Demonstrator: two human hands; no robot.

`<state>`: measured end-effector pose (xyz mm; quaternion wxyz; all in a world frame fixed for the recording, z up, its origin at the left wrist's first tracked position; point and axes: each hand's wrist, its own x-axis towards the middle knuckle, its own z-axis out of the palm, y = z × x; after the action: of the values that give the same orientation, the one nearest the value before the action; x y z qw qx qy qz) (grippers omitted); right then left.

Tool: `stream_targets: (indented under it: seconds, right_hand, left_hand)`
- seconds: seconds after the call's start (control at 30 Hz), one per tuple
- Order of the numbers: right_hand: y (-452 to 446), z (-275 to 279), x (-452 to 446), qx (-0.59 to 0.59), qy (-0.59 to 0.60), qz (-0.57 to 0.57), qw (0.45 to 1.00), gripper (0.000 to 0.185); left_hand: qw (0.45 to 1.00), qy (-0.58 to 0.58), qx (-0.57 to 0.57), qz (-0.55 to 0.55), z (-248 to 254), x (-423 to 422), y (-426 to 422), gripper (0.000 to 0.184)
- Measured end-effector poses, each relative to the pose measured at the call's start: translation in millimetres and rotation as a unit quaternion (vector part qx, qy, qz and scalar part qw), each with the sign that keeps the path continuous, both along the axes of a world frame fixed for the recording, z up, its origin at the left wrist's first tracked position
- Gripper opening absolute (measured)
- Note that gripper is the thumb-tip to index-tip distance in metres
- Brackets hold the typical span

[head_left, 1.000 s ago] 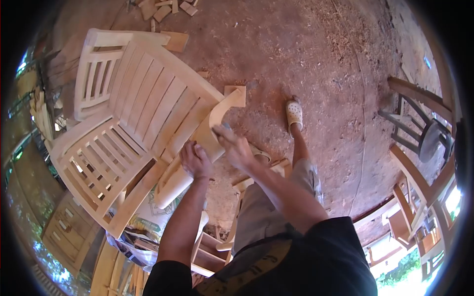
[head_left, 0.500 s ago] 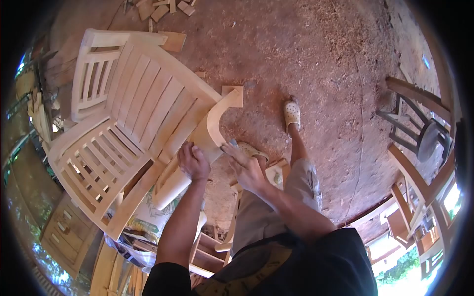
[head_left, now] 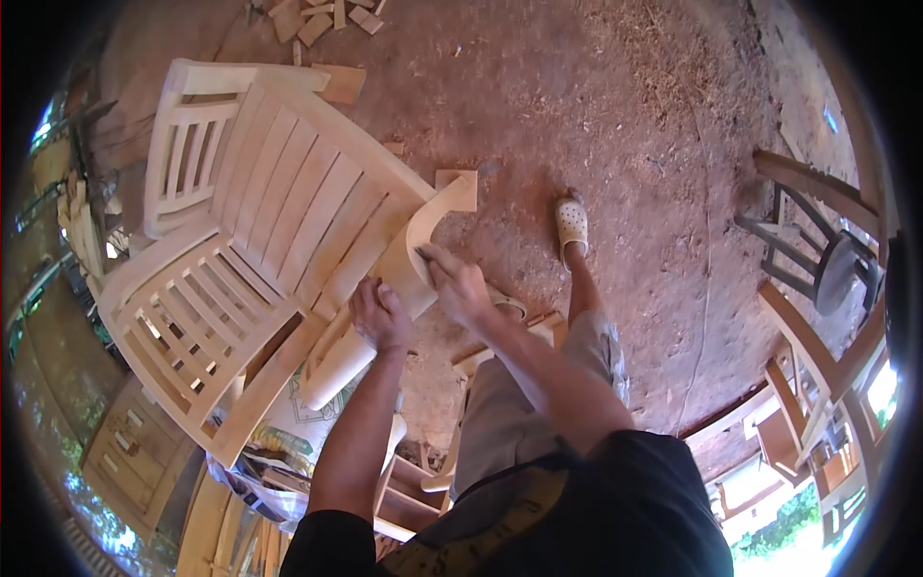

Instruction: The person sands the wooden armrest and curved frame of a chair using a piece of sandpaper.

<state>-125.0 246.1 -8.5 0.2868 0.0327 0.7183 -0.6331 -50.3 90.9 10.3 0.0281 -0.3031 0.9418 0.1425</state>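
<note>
A pale, slatted wooden bench (head_left: pixel 298 192) lies tilted at the left of the head view. Its curved armrest piece (head_left: pixel 396 264) runs beneath both hands. My left hand (head_left: pixel 381 312) is closed in a fist on the near part of that piece, its fingers curled at the edge. Against the inner curve, my right hand (head_left: pixel 456 283) presses with its fingers together. Something small and dark shows at its fingertips, too small to make out. A square wooden block (head_left: pixel 460 185) sits under the far tip of the curve.
Wood offcuts (head_left: pixel 314 29) are scattered on the dirt floor at the top. A dark chair frame (head_left: pixel 817 255) and more wooden frames (head_left: pixel 803 351) stand at the right. Below the hands is a small shelf unit (head_left: pixel 404 495). A cabinet door (head_left: pixel 135 442) is at lower left.
My right hand slid down along the curve toward me, then moved back up it. My left hand has stayed at the same place on the wood.
</note>
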Motion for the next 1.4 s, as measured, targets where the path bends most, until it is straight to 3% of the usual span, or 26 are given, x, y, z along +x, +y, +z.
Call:
stream_targets:
  seconds: [0.03,0.13,0.23,0.33,0.43,0.53,0.63,0.73,0.83,0.93,1.03,1.13,1.23,1.33,1.4]
  right_hand:
    - [-8.7,-8.3,-12.1,0.037,-0.003,0.038,0.999,0.029]
    - [10.5,13.5,5.6,0.006,0.016,0.025,1.000,0.029]
    - [42.4,27.4,38.5,0.014,0.177,0.003,0.984,0.032]
    - [24.6,15.5,24.5,-0.003,0.137,0.005,0.991,0.034]
    - [4.6,11.0,-20.2,0.013,-0.085,0.082,0.993,0.034]
    - [26.1,35.8,3.7,-0.028,-0.054,0.023,0.998,0.033]
    - [45.6,28.6,42.8,0.002,0.158,0.015,0.987,0.035]
    - [18.9,-0.5,23.0,-0.002,0.128,0.048,0.991,0.036]
    - [3.7,26.3,-35.5,-0.001,-0.128,0.102,0.986,0.036]
    - [26.5,19.0,20.8,0.004,0.091,0.053,0.994,0.034]
    - [43.9,31.9,36.4,-0.006,0.148,0.044,0.988,0.035]
    - [10.1,28.6,-12.8,-0.035,-0.024,0.056,0.998,0.037]
    - [-3.6,19.0,-42.5,-0.002,-0.104,0.132,0.986,0.042]
    - [26.5,24.5,15.0,0.012,0.146,0.089,0.985,0.043]
    - [43.7,22.9,42.0,-0.060,0.116,0.077,0.988,0.051]
  left_hand:
    - [1.000,0.005,0.004,-0.001,0.1,-2.1,0.8,0.040]
    - [1.000,0.015,0.010,-0.010,1.1,-0.4,0.3,0.039]
    - [0.999,0.042,0.001,-0.018,-4.2,-5.4,-1.0,0.039]
    - [1.000,0.025,0.001,-0.018,1.2,0.0,0.3,0.040]
    - [1.000,-0.004,0.005,-0.002,5.8,-5.9,3.3,0.042]
    - [1.000,0.007,0.006,-0.012,3.9,2.6,1.2,0.041]
    - [0.998,0.052,0.005,-0.027,-5.8,-2.4,-0.9,0.040]
    - [1.000,0.025,0.008,-0.016,2.5,-5.5,0.8,0.039]
    - [1.000,0.007,0.001,-0.003,5.5,-7.5,2.3,0.038]
    - [0.999,0.047,0.003,-0.019,1.0,-4.1,3.5,0.038]
    - [0.999,0.047,0.002,-0.022,-0.2,-0.4,1.0,0.037]
    - [0.999,0.041,-0.002,-0.011,-0.5,-3.7,2.4,0.038]
    - [1.000,0.015,-0.004,-0.001,1.3,-4.5,-0.4,0.038]
    - [1.000,0.005,0.004,-0.006,0.0,-2.4,0.3,0.041]
    - [1.000,0.028,0.008,-0.008,-4.8,0.9,-2.8,0.042]
